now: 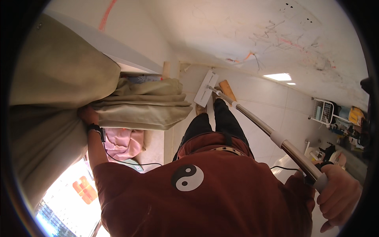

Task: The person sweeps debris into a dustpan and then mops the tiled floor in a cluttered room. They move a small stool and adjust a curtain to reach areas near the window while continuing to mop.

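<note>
My right hand (339,193) is wrapped round the upper end of a flat mop's metal pole (256,122). The pole slants down to the white rectangular mop head (205,89), which lies on the floor by my feet. At the left, my left hand (88,115), with a dark band on its wrist, grips a beige curtain (63,67) where the cloth is gathered. Its fingers are partly hidden in the folds. The curtain's lower part (150,104) bunches out over a ledge.
Beside the mop head lies an orange-brown board (227,91). Pink cloth (124,143) rests on the ledge (154,146) next to a bright window (75,193). A scribbled white wall (237,31) stands ahead. On the right are a white wire rack (323,111) and assorted clutter (355,116).
</note>
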`<state>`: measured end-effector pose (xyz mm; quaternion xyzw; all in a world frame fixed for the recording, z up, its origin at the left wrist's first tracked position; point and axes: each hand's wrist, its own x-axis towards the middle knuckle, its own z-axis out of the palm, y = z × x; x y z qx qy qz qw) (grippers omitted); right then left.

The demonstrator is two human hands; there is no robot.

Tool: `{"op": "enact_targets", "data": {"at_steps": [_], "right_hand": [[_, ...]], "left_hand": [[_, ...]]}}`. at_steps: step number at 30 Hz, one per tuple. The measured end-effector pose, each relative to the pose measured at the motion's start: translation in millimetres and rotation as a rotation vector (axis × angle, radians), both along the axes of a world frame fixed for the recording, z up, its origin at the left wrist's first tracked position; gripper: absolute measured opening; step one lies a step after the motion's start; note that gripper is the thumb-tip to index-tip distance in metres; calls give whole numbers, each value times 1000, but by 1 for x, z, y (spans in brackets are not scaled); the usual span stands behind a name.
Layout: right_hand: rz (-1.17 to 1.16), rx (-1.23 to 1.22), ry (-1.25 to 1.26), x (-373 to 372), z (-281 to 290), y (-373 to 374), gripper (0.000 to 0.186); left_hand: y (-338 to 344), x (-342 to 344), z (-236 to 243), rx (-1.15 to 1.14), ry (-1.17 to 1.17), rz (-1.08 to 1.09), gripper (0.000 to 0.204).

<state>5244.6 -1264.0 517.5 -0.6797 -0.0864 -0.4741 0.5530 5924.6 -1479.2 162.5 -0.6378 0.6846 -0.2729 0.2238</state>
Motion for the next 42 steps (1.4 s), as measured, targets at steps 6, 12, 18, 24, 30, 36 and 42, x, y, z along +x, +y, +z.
{"op": "enact_targets", "data": {"at_steps": [6, 12, 18, 24, 30, 36, 42], "right_hand": [[143, 78, 33, 30, -18, -8, 20], [207, 96, 56, 52, -37, -22, 17], [186, 70, 63, 55, -55, -20, 18], [104, -43, 11, 21, -54, 19, 22], [19, -50, -17, -7, -74, 56, 26], [-298, 184, 295, -4, -133, 80, 23], [-522, 283, 357, 8, -158, 113, 28]], "left_hand": [[88, -109, 29, 208, 306, -323, 39], [170, -334, -11, 1105, 1872, 339, 55], [176, -485, -50, 1473, 2743, 1627, 19], [190, -494, -51, 1135, 2774, 1849, 13], [209, -499, -67, 1102, 2743, 1813, 16], [190, -495, -177, 1004, 2980, 2274, 20], [206, -523, -218, 1134, 2670, 2281, 23]]}}
